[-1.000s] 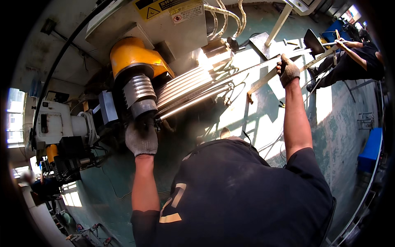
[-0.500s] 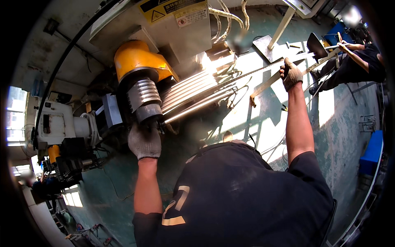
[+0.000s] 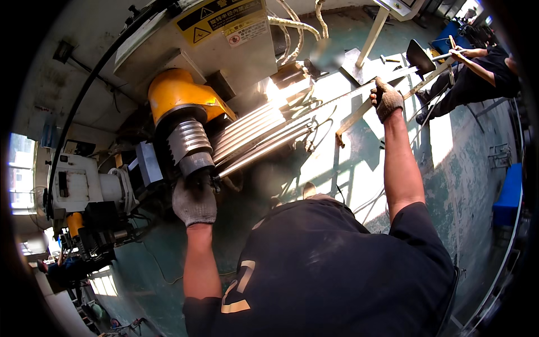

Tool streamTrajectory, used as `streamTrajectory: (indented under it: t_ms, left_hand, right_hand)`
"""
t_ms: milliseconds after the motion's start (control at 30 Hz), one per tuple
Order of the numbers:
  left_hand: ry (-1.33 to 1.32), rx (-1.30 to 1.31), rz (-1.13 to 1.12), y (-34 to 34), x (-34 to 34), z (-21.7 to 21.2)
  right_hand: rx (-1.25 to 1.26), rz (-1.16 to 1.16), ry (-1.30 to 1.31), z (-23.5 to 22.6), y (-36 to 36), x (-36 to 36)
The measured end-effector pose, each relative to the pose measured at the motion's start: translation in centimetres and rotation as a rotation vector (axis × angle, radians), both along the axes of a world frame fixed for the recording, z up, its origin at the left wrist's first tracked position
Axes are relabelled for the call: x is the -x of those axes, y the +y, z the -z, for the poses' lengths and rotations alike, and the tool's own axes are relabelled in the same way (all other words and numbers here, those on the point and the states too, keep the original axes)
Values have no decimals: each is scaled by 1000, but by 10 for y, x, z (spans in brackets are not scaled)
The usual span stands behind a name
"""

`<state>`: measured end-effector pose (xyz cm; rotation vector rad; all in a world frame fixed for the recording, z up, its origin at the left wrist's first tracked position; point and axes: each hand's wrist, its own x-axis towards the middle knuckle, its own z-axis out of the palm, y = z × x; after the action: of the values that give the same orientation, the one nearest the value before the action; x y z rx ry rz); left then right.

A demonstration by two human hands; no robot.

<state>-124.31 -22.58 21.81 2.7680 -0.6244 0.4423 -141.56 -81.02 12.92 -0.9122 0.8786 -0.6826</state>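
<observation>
My left hand [image 3: 194, 204], in a grey knit glove, reaches up under the front of a bending machine's ribbed steel die [image 3: 190, 141]. The machine's dark lower parts hide its fingertips, so I cannot tell what they touch. The die sits below a yellow machine head [image 3: 174, 94]. My right arm stretches far to the right, and my right hand [image 3: 387, 100], in a worn brownish glove, is closed on a long thin metal tube [image 3: 337, 102]. This tube slants from the machine toward the far right. Beside it, several shiny parallel metal bars [image 3: 252, 128] run from the machine head.
At the far right another person [image 3: 477, 73] in dark clothes holds a rod beside a dark plate [image 3: 419, 56]. A grey machine housing with warning labels [image 3: 224, 28] stands above the bars. More machinery [image 3: 78, 180] stands at left. A blue box [image 3: 507, 195] lies at the right edge.
The whole view has shifted slightly, with the machine appearing a little further left. Both my hands keep nearly the same places relative to the machine and the tube.
</observation>
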Motion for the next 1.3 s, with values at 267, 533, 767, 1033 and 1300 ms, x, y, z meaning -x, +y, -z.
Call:
streamTrajectory:
  t_ms: [267, 533, 767, 1033, 1300]
  left_hand:
    - [18, 72, 25, -2, -3, 4]
    - [-65, 61, 56, -4, 7, 5]
    - [-220, -68, 327, 21, -31, 39]
    - [80, -155, 16, 4, -2, -2]
    - [-120, -145, 184, 18, -24, 26]
  right_hand:
    - [-22, 32, 9, 0, 2, 10]
    - [-44, 1, -12, -47, 36, 6]
    - [-37, 55, -11, -42, 30, 9]
    - [-17, 35, 45, -44, 32, 5]
    - [-15, 28, 75, -47, 33, 12]
